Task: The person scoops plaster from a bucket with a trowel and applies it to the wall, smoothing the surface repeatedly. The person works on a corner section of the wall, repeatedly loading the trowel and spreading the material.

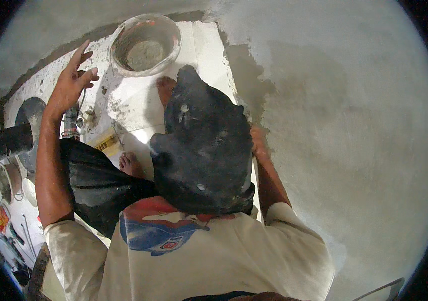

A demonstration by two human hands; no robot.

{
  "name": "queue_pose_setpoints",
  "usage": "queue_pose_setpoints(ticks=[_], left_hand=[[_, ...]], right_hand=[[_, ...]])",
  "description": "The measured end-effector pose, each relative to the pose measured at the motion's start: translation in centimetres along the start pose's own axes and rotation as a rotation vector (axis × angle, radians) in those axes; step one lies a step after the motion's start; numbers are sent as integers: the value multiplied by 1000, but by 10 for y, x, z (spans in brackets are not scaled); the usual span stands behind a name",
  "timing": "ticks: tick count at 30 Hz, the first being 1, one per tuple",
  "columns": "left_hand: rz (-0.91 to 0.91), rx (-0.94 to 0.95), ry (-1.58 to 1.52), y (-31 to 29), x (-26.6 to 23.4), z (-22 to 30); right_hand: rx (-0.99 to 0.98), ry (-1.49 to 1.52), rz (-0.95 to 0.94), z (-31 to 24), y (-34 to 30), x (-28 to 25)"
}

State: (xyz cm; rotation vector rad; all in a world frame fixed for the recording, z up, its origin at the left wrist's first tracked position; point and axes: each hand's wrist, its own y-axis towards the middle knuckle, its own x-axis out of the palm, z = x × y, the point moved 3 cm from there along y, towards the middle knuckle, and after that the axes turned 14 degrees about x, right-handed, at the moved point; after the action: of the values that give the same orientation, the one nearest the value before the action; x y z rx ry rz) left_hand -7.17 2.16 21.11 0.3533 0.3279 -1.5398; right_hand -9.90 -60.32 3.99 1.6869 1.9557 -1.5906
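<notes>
My left hand [73, 83] is raised in the air at the left, fingers apart, with nothing in it. Just past its fingertips stands a round bucket [171, 59] with a mortar-smeared rim and some grey residue at its bottom. Low beside my right knee, my right hand [259, 143] is close to the grey plastered wall [334, 150]. Its fingers are mostly hidden by the knee, and whether they hold anything does not show. A darker, damp-looking patch [246, 75] marks the wall ahead of that hand. My dark-trousered legs [204, 140] are bent in a squat.
White floor tiles [201, 42] are spattered with mortar. Near my left forearm are a metal pipe fitting [86, 120], a yellow slotted piece [106, 143] and a black round thing [31, 113]. Another bucket [4, 183] and scattered tools [11, 241] lie farther left.
</notes>
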Motion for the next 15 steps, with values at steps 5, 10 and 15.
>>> queue_pose_setpoints(ticks=[5, 10, 15], left_hand=[[-28, -37, 4, 4, 9, -10], [-38, -81, -14, 3, 12, -27], [-5, -101, 13, -6, -3, -35]], right_hand=[[-135, -159, 212, -8, 71, 42], [-18, -130, 299, -22, 108, 19], [-27, 65, 301, -70, 59, -16]])
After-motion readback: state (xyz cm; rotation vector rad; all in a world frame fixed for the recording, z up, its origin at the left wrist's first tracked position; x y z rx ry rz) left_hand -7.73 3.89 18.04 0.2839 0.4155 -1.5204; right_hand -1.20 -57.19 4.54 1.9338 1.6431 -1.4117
